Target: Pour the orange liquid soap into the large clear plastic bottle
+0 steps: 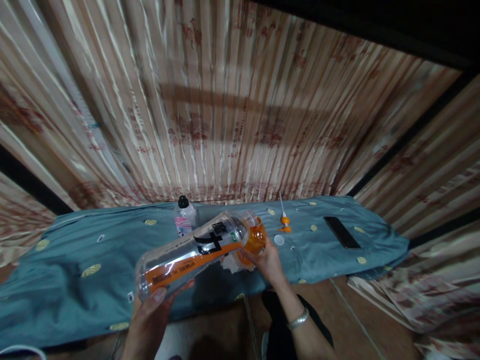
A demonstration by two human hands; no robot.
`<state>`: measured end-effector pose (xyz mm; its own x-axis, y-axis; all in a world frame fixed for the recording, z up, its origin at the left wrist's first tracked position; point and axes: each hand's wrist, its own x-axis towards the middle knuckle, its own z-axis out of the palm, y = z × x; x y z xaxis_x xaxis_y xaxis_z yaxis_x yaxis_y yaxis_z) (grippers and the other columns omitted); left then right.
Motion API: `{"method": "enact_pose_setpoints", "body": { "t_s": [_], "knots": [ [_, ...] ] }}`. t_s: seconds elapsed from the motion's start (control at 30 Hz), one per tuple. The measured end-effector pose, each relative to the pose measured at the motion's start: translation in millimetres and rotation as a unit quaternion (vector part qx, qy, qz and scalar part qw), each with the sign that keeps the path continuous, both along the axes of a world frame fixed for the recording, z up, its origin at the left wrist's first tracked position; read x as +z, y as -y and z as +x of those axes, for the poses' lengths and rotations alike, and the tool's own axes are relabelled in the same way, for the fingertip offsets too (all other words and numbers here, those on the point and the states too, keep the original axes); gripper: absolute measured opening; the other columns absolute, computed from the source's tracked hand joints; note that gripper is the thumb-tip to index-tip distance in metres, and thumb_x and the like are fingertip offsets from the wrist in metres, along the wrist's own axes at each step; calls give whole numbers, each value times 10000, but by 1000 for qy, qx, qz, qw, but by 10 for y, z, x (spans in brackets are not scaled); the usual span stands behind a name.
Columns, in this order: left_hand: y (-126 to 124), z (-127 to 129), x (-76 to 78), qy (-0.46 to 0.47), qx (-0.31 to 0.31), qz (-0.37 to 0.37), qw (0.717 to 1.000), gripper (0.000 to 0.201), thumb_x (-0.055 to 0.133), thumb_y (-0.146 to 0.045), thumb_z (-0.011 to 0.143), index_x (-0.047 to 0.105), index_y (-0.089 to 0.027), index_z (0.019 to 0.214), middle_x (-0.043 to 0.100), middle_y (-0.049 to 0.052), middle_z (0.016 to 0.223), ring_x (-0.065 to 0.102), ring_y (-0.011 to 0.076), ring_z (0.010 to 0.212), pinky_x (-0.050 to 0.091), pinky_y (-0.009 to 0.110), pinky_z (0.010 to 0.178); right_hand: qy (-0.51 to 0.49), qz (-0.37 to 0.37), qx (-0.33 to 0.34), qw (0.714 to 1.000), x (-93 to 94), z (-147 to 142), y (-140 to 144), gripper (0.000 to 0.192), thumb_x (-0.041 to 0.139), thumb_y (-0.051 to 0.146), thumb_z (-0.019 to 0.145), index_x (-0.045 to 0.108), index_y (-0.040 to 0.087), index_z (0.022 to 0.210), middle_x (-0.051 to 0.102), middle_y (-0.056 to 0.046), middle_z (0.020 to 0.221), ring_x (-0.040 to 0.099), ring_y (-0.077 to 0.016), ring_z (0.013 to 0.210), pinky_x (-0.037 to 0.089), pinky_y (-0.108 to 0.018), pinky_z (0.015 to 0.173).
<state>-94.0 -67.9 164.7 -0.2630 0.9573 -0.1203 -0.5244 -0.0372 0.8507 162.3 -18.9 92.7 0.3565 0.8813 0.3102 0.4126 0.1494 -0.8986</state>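
Tilted over to the right, a large clear plastic bottle [176, 257] with an orange band and black lettering lies in my left hand [152, 310], whose fingers grip it near its base. Its neck end meets the top of a small orange see-through bottle [257, 237]. Around that smaller bottle my right hand [267, 262] is closed. The exact contact between the two mouths is hard to make out. Something white and crumpled, like tissue [232, 263], shows below the orange bottle. An orange pump head [285, 222] with a pale tube lies on the cloth just beyond my right hand.
A teal patterned cloth [112, 250] covers the narrow surface. On it are a clear bottle with a black cap [184, 217], a white round disc [279, 240] and a black phone [341, 232]. Pleated curtains [232, 100] hang behind and at both sides.
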Motion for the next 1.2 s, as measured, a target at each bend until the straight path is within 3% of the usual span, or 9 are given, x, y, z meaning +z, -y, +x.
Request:
{"method": "enact_pose_setpoints", "body": {
  "t_s": [0.3,0.43,0.57,0.8,1.03,1.2],
  "knots": [
    [-18,-56,-56,-12,1,27,1000,425,917,-349,597,752,-282,983,788,30,999,738,288,916,663,359,655,0,-3,16,1000,-6,5,15,606,845,417,704,639,193,1228,811,-116,1092,784,-313,981,639,-409,853],
    [-16,-80,-37,-35,-1,33,999,678,934,-402,557,733,-302,1197,773,50,1110,729,317,985,623,310,588,-14,1,26,1000,-7,5,27,636,843,404,704,633,177,1260,807,-120,1120,781,-310,1001,632,-419,894],
    [-25,-123,-72,-54,20,24,998,823,954,-473,531,698,-317,1298,746,42,1227,701,301,1050,631,313,681,-29,5,35,999,-15,-10,33,664,846,391,704,630,162,1289,801,-130,1142,779,-306,1013,642,-406,880],
    [-65,-228,-233,-63,43,40,996,826,947,-466,510,694,-335,1285,735,25,1173,673,256,996,620,301,742,-33,13,26,999,-17,-20,26,627,847,382,693,656,182,1255,813,-116,1086,789,-314,947,656,-426,833],
    [-48,-156,-109,-70,32,64,995,786,936,-468,556,693,-282,1280,713,50,1230,642,302,1157,596,357,915,1,18,13,1000,-30,40,-26,623,823,403,703,666,189,1266,792,-127,1134,773,-335,1000,628,-451,900],
    [-64,-174,-112,-74,24,65,995,853,945,-462,530,668,-326,1325,685,52,1256,653,323,1119,641,388,819,0,24,23,999,-51,39,-32,652,824,420,714,650,201,1303,785,-118,1166,766,-336,1038,621,-451,919]
  ]
}}
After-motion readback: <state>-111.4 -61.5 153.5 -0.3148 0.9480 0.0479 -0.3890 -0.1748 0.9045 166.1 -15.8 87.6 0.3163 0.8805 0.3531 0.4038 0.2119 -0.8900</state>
